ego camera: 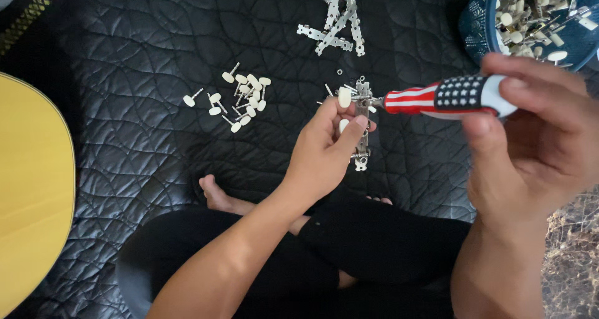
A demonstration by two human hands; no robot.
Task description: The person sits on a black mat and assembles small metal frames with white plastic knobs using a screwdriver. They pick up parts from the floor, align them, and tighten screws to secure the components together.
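My left hand (327, 147) grips a metal tuner plate (362, 145) with white-knobbed pegs on it, held upright over the black quilted mat (143, 50). My right hand (536, 138) holds a screwdriver (446, 96) by its striped and starred handle. Its tip points left and meets the top of the plate near a white knob (344, 97).
A pile of loose white-knobbed pegs (240, 100) lies on the mat to the left. Several bare metal plates (336, 22) lie at the top. A blue basket (480, 19) full of tuner parts sits top right. A yellow guitar body (31, 188) is at the left edge. My crossed legs are below.
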